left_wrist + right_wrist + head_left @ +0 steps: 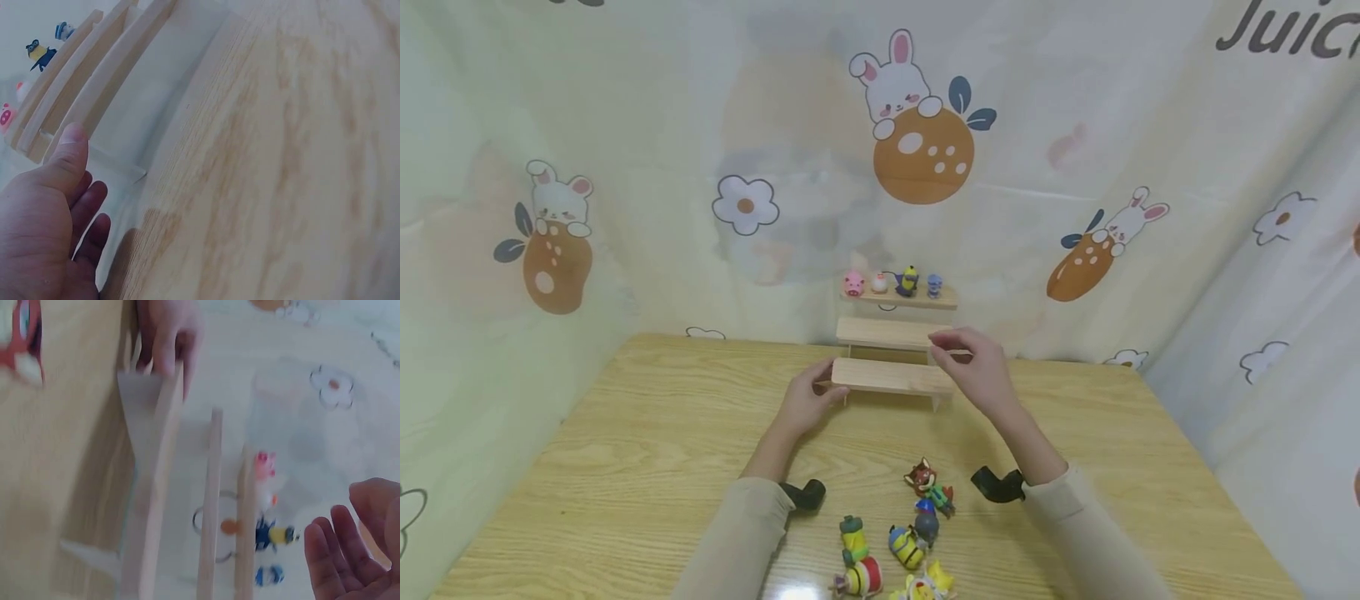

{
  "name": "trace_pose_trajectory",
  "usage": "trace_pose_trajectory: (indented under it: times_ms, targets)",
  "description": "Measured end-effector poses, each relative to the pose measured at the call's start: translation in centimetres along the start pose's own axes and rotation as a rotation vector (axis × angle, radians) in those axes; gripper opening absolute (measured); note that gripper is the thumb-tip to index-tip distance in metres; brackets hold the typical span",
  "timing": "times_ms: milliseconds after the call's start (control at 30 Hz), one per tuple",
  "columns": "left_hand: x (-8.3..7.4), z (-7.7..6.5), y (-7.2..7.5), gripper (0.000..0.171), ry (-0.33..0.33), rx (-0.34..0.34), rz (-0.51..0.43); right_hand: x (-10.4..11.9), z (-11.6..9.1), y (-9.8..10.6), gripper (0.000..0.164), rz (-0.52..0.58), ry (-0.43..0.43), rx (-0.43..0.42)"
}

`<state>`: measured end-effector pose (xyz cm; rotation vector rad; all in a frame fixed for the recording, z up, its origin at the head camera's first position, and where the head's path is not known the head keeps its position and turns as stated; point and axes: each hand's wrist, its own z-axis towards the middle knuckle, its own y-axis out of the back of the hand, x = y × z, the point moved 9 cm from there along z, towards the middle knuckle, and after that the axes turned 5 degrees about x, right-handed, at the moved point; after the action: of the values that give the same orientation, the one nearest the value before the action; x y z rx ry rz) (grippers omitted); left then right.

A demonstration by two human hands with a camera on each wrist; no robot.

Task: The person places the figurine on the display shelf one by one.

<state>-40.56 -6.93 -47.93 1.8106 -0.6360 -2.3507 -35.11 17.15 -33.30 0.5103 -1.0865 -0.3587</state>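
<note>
A three-tier wooden display stand (891, 377) with pale board steps stands near the back of the table. My left hand (808, 402) holds the left end of its lowest board, thumb on the edge, as the left wrist view also shows (44, 231). My right hand (977, 371) hovers by the stand's right side, fingers loosely bent; in the right wrist view the hand (356, 544) holds nothing. On the top board stand a pink pig figure (853, 284), a small white figure (879, 283), a caped minion figure (907, 282) and a small blue figure (934, 286).
Several toy figures lie on the table in front, among them a fox figure (928, 482), a blue-capped minion (907, 547), a green-and-yellow figure (853, 540) and a yellow figure (928, 586). A printed rabbit curtain (662, 250) hangs behind the wooden table (647, 467).
</note>
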Motion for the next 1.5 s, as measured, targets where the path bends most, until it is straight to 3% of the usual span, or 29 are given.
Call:
trace_pose_trajectory:
  times_ms: [167, 300, 500, 767, 967, 1067, 1233, 1500]
  targets:
    - [0.2, -0.1, 0.2, 0.061, 0.011, -0.008, 0.006, 2.0, -1.9, -2.9, 0.017, -0.024, 0.017, 0.114]
    - [0.2, -0.1, 0.3, 0.062, 0.006, -0.005, 0.000, 4.4, -3.2, -5.1, 0.013, -0.092, 0.092, 0.219]
    - [0.2, -0.3, 0.5, 0.065, 0.015, -0.005, -0.016, 7.1, -5.6, -9.1, 0.018, -0.182, 0.190, 0.458]
    - [0.2, -0.3, 0.5, 0.065, 0.003, 0.006, -0.011, 7.8, -9.2, -14.5, 0.028, -0.416, 0.334, 0.796]
    - [0.3, -0.1, 0.3, 0.064, -0.007, 0.007, -0.015, 8.1, -11.9, -16.6, 0.035, -0.492, 0.471, 0.962]
    - [0.3, -0.1, 0.2, 0.064, -0.001, 0.007, -0.018, 8.3, -12.9, -17.1, 0.037, -0.471, 0.512, 1.045]
    - [0.3, -0.1, 0.1, 0.065, 0.014, 0.001, -0.021, 8.0, -13.5, -17.5, 0.037, -0.454, 0.509, 1.112]
    - [0.3, -0.2, 0.0, 0.066, 0.037, 0.007, -0.015, 7.5, -13.9, -17.7, 0.027, -0.498, 0.521, 1.118]
